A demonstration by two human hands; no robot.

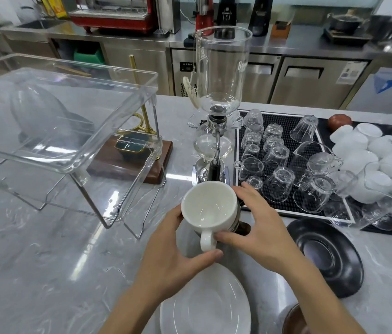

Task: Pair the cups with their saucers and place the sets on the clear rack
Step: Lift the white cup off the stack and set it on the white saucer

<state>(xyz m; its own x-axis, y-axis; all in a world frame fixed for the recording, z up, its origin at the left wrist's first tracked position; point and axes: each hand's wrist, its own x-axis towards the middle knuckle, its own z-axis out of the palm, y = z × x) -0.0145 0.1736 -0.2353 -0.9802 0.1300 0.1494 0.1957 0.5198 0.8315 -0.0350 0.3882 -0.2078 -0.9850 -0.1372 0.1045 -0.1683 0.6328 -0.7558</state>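
Observation:
A white cup [208,206] with its handle toward me is held above the counter between both hands. My left hand [178,251] wraps its left side, thumb under the handle. My right hand [260,227] presses its right side, where a dark cup [243,227] peeks out beneath the white one. A white saucer [209,307] lies just below, near the front edge. A black saucer [327,256] sits to the right. The clear rack [69,131] stands at the left, a transparent tray on wire legs.
A glass siphon brewer [219,112] stands right behind the cup. A black mat [286,121] with several upturned glasses fills the right, with white cups [370,150] beyond. A wooden base with a brass stand [130,162] sits under the rack's far side.

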